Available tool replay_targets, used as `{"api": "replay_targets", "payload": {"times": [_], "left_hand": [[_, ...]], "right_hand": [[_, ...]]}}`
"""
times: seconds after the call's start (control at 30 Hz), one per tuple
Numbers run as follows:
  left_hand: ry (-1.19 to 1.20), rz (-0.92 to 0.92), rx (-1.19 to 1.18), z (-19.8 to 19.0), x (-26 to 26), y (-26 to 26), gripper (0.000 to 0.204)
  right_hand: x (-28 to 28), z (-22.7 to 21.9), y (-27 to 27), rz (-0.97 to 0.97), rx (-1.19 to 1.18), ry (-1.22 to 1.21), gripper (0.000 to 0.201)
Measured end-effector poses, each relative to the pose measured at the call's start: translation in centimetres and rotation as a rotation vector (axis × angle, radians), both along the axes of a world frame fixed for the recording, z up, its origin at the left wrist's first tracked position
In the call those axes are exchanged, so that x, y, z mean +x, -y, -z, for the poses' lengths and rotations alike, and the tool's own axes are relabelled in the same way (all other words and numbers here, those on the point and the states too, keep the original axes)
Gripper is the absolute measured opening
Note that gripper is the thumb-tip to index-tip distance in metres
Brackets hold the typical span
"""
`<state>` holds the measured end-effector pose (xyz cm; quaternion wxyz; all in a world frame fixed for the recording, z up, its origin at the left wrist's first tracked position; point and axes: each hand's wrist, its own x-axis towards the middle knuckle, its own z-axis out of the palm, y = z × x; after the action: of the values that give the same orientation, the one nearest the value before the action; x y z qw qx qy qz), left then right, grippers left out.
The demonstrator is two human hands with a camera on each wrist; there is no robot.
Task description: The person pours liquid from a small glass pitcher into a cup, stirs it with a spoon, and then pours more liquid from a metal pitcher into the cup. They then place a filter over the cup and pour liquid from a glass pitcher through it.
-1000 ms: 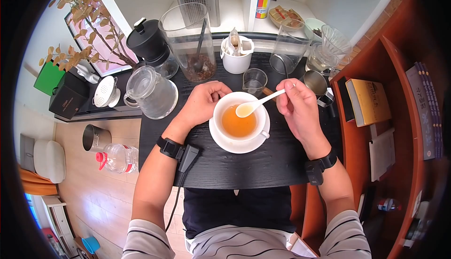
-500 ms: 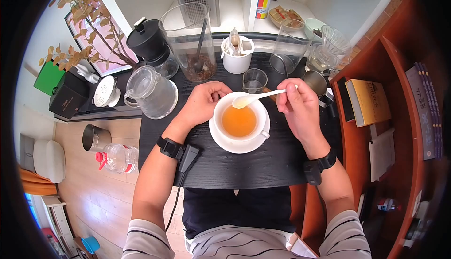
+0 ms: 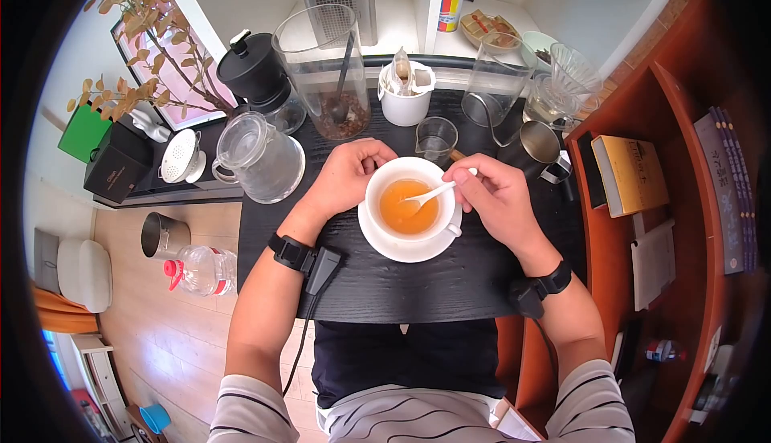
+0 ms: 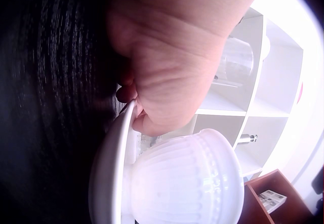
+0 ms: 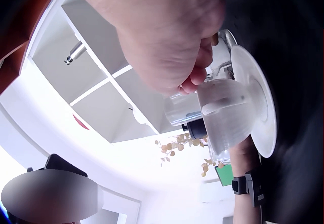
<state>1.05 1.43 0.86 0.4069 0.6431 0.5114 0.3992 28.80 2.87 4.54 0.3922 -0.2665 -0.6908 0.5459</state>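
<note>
- 2 hands: 1 left hand [image 3: 349, 175], 1 right hand [image 3: 496, 200].
- 2 black wrist straps [image 3: 291, 253] [image 3: 556, 279], 1 behind each hand.
- 1 white spoon [image 3: 434, 193], in the right hand.
- 1 white cup [image 4: 187, 181] and 1 saucer [image 3: 411, 255], between the hands.
- 1 small beaker [image 3: 436, 138] and 1 white mug [image 3: 404, 111], ahead of both hands.
- 2 tall glass vessels [image 3: 317, 65] [image 3: 499, 83], farther beyond the hands.
- 1 lidded glass pitcher [image 3: 253, 155], at the left of the left hand.
- 1 metal kettle [image 3: 536, 144], beyond the right hand.

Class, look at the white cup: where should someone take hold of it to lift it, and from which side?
Best, I'd judge, by the small handle, pinched from the person's right and near side: it juts out that way over the saucer. Keep the cup level, as it holds amber liquid with the spoon dipped in.
</note>
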Motion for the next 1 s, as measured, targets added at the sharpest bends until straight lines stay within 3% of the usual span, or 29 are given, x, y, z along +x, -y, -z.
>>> {"api": "replay_targets", "payload": {"times": [0.17,0.23,0.37,0.57,1.0], "left_hand": [[0.018,-0.019,0.020,0.0,0.0,0.0,0.019],[-0.059,0.005,-0.004,-0.3,-0.2,0.1,0.020],[-0.045,0.010,-0.014,-0.2,-0.2,0.0,0.020],[-0.040,0.005,-0.022,-0.5,-0.1,0.1,0.020],[-0.006,-0.027,0.026,-0.3,0.2,0.1,0.019]], "right_hand": [[0.1,-0.3,-0.4,-0.016,-0.236,0.000,0.020],[-0.1,-0.4,-0.3,0.031,-0.387,-0.133,0.024],[0.1,-0.7,-0.5,0.050,-0.372,-0.210,0.023],[0.3,0.0,-1.0,0.076,-0.299,-0.334,0.026],[0.3,0.0,0.0,0.052,0.217,-0.102,0.019]]}}
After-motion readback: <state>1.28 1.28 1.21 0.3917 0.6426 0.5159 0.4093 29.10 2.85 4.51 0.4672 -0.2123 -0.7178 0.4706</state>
